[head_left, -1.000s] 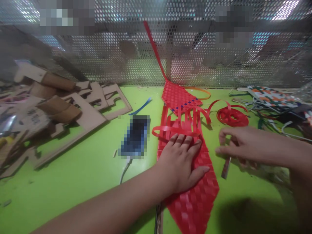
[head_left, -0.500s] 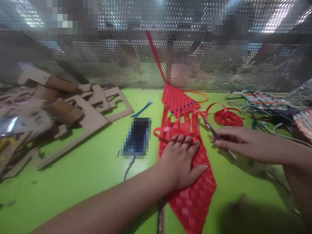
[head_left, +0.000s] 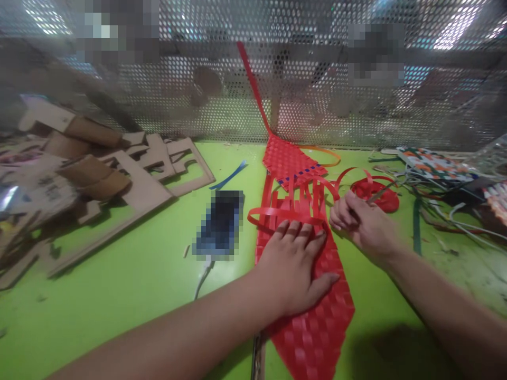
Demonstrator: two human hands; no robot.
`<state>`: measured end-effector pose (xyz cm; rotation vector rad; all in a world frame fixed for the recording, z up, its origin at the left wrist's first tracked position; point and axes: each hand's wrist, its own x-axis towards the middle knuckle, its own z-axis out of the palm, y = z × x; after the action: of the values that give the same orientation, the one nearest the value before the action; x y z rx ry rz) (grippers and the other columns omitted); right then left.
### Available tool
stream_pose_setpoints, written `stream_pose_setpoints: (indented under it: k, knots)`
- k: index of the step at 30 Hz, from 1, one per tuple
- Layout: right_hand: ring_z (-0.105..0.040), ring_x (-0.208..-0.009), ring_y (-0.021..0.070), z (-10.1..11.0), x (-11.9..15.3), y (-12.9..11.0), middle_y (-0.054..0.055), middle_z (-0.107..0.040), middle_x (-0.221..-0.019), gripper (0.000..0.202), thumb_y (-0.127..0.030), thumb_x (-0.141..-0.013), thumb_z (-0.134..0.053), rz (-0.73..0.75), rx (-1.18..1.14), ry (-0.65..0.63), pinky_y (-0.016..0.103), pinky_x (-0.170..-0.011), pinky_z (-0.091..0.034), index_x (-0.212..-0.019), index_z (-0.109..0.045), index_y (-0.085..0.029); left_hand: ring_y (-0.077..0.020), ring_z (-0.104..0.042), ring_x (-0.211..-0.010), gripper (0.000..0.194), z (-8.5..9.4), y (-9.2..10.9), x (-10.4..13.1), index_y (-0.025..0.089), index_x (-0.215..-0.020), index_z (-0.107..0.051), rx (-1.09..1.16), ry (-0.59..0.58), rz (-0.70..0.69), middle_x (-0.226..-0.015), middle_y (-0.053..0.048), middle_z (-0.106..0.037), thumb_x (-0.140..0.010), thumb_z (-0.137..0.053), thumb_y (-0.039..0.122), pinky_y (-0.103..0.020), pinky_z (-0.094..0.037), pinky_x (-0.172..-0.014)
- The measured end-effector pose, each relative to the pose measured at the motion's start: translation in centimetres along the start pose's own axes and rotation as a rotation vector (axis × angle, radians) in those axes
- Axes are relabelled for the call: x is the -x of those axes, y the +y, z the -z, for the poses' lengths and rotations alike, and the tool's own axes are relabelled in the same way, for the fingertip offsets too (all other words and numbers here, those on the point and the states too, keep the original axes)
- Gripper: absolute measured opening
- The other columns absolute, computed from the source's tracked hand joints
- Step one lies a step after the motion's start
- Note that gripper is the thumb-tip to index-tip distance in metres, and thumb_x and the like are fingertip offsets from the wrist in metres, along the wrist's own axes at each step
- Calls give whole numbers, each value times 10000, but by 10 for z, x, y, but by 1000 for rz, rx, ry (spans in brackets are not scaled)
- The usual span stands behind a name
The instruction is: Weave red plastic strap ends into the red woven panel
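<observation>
My left hand [head_left: 291, 264] lies flat with fingers spread on a red woven mat of plastic strips [head_left: 309, 338], pressing it to the table. Just ahead of its fingertips, a loose red strip [head_left: 277, 212] bends in a loop across the weave. My right hand [head_left: 358, 221] is closed at the mat's right edge. A slim metal tool [head_left: 378, 196] sticks out of that fist toward the upper right; its exact kind is unclear. The fingertips meet the end of a red strip [head_left: 327, 184], but whether they pinch it is hidden.
A finished-looking red woven point [head_left: 287, 158] with a blue-dashed row lies beyond. Coiled red strip [head_left: 382, 195] sits to the right, near tangled cords and a multicoloured woven piece [head_left: 431, 163]. A phone [head_left: 219, 221], cardboard offcuts [head_left: 146, 195] and a perforated metal screen [head_left: 178, 105] surround the area.
My right hand has moved left to the mat's edge and turned, so the metal tool now points away to the upper right. My left hand stays put.
</observation>
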<state>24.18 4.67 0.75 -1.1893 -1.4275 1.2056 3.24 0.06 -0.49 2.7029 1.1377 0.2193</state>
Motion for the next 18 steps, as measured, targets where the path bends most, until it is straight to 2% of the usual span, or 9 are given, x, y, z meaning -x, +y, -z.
stream_pose_setpoints:
  k: [2,5,8,10,13,18]
  knots:
    - [-522,-701,229,2,1,5,22,-537,-704,544,-671,-1059,-439,7,176,-3,373,-695,-468,-692,-524,-279,-417,-415,-1574,825,0,0,0,152,-1679,-416,5,-3,1,-1684,-210,-475,-1085,-307,714,-612,-301,-1275]
    - [-572,-801,247,7,3,8,42,-629,-821,504,-652,-1080,-405,43,412,33,380,-759,-476,-804,-596,-276,-420,-387,-1592,830,0,0,1,151,-1681,-413,16,-9,4,-1693,-212,-460,-1086,-300,719,-619,-298,-1278]
    - [-587,-773,257,14,5,4,41,-646,-762,505,-649,-1086,-384,47,661,99,391,-748,-447,-829,-611,-279,-430,-379,-1594,827,0,0,1,157,-1685,-408,20,-11,10,-1700,-208,-451,-1086,-306,718,-630,-308,-1271]
    - [-613,-684,248,19,7,0,30,-652,-667,538,-672,-1090,-336,10,788,93,389,-708,-454,-844,-614,-283,-432,-391,-1586,825,0,0,0,160,-1687,-403,13,-9,10,-1698,-204,-457,-1085,-310,717,-635,-310,-1268]
    - [-635,-552,215,23,9,-2,9,-674,-595,581,-720,-1085,-307,-40,755,71,361,-634,-482,-865,-621,-283,-421,-428,-1563,822,1,0,0,162,-1681,-414,3,-5,8,-1682,-195,-485,-1083,-317,717,-627,-311,-1269]
    - [-666,-533,197,23,10,0,3,-708,-595,589,-719,-1087,-325,-13,735,38,333,-604,-497,-854,-625,-271,-411,-474,-1526,813,1,1,0,162,-1670,-431,4,1,5,-1659,-182,-521,-1076,-341,710,-619,-323,-1264]
